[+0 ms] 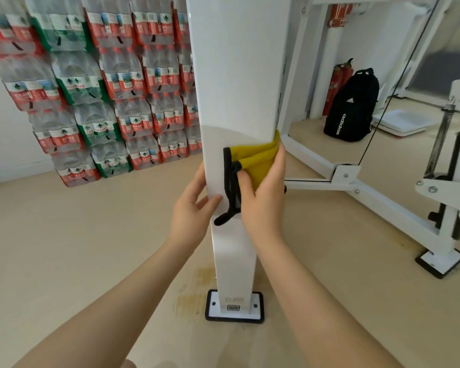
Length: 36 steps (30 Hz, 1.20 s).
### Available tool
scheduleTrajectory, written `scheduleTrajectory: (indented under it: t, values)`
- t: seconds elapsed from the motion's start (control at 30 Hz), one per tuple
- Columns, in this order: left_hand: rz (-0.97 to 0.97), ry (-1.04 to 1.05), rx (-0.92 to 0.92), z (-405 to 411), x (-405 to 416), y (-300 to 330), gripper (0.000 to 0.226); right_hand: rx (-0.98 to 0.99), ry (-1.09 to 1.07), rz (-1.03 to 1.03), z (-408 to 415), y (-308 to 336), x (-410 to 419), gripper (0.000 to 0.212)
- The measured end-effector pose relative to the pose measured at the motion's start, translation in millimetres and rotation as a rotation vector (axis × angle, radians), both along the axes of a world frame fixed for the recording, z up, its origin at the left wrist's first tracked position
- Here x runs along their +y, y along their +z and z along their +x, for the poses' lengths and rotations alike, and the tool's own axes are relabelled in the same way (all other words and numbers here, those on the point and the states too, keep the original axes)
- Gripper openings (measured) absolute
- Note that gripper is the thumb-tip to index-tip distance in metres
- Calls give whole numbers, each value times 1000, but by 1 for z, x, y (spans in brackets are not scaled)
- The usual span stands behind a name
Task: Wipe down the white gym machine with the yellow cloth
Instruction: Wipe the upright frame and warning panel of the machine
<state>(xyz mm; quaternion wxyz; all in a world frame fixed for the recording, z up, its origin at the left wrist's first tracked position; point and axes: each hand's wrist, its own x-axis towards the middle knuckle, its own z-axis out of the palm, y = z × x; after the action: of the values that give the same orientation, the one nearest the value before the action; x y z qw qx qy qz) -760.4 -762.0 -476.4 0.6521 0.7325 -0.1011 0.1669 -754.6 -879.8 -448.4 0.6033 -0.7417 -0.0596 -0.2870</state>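
The right hand (263, 192) is pressing the yellow cloth (258, 160) against the front face of the white gym machine (237, 75), on its tall upright post, with the thumb curling over the cloth's black trimmed edge and the fingers wrapping toward the post's far side, so the hand is grasping the cloth. The left hand (194, 208) is just beside it, relaxed and holding nothing, with its fingers lying along the post's near edge and steadying it.

A black loop (223, 216) of the cloth's trim is dangling below the right thumb, between the two hands. As I judge it, that loose end could catch under the left fingers or smear back over the cleaned face as the cloth is moving. The cloth is folded small, so only a narrow band is being covered, and strips of the post may be getting missed. Below both hands the post is running down to a bolted base plate (234, 309) on the floor (64, 261); a downward stroke could drive the knuckles into it. To the right of the right hand, a thin cable (383, 107) and a spring (440, 139) are standing well apart, but reaching across could snag the cloth there.

As for containers, shrink-wrapped packs of water bottles (96, 102) are stacked beyond the left hand. A black backpack (352, 107) is sitting beyond the right hand; whether it is zipped and what it holds I cannot tell.
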Motion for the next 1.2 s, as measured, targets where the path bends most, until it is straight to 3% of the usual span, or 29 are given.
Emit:
scheduleTrajectory:
  t: [0.23, 0.33, 0.4, 0.53, 0.63, 0.8, 0.93, 1.03, 1.2]
  values:
    - [114, 28, -2, 0, 4, 1, 65, 251, -11, -138, -17, -74, -11, 64]
    - [153, 60, -25, -3, -2, 0, 64, 158, -75, -132, -20, -65, -3, 62]
    - [139, 40, -26, -2, -2, 0, 60, -42, -170, -197, -17, -46, 9, 61]
    - [2, 26, 104, 1, 14, -3, 42, -503, -224, -923, 4, -12, 17, 61]
    - [-58, 79, 142, -10, 29, -13, 54, -692, -266, -1385, 19, 11, 5, 55]
    - [-131, 261, 302, -13, 50, -40, 49, -860, -255, -1863, 33, -14, -14, 48]
    - [-114, 266, 337, -22, 57, -57, 35, -818, -199, -2158, 25, -62, -9, 47]
    - [-45, 228, 359, -29, 59, -72, 32, -843, -121, -2194, 21, -61, -2, 37]
    - [120, 182, 453, -28, 60, -99, 31, -960, -324, -1847, 31, 5, -5, 34]
